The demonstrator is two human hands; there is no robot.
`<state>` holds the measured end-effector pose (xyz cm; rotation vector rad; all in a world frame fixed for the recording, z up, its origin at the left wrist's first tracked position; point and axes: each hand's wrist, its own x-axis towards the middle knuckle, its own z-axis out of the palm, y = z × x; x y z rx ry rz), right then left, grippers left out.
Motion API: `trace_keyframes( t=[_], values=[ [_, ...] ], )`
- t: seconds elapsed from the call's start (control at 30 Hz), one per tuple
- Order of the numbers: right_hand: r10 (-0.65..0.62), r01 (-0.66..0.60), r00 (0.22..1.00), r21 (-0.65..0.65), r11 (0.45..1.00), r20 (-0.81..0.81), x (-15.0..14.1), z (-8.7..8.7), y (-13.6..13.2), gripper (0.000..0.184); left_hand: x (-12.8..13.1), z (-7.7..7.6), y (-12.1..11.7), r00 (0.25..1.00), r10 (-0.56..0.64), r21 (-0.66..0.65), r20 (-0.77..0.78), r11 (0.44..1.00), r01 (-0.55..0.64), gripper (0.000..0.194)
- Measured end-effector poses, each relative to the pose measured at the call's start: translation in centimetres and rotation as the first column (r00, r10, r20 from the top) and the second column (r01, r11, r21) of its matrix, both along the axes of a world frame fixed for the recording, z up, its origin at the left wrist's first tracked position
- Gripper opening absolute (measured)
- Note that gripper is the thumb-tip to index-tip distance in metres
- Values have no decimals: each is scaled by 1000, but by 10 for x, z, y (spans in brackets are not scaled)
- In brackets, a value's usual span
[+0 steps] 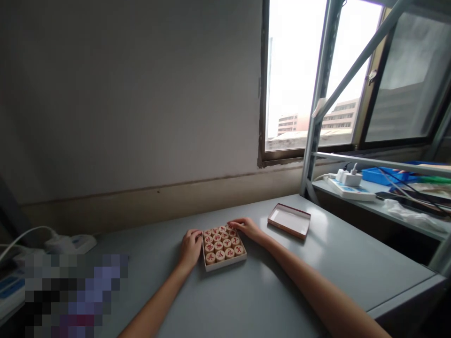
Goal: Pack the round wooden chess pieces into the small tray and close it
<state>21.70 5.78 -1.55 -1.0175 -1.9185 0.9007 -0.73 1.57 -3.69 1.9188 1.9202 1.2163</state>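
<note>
A shallow square box lies on the grey table, filled with several round pale wooden game pieces marked in red. My left hand rests against the box's left side with its fingers curled along the edge. My right hand lies at the box's far right corner, fingertips touching the pieces in the back row. Whether either hand grips a piece is too small to make out.
The box's lid lies upturned on the table to the right. A metal shelf at the right carries a power strip, cables and a blue tray. Another power strip sits at the left by the wall.
</note>
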Motion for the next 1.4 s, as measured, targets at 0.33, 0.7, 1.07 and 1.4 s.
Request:
trace_keyframes(
  t=[0.33,0.7,1.07,1.4],
  values=[
    [-43,43,999,26,999,-21,0,-3,-4,32,-3,-5,1,996,-60,-1,61,998,61,29],
    [-299,284,950,143,948,92,4,12,-9,15,-3,-1,-2,996,-77,-7,45,997,77,26],
    [-344,127,816,437,890,464,13,35,-31,18,-3,-4,-1,997,-68,16,37,998,68,25],
    [-239,34,830,382,923,504,3,31,-41,16,-3,-1,-4,996,-90,-1,9,996,90,28]
  ],
)
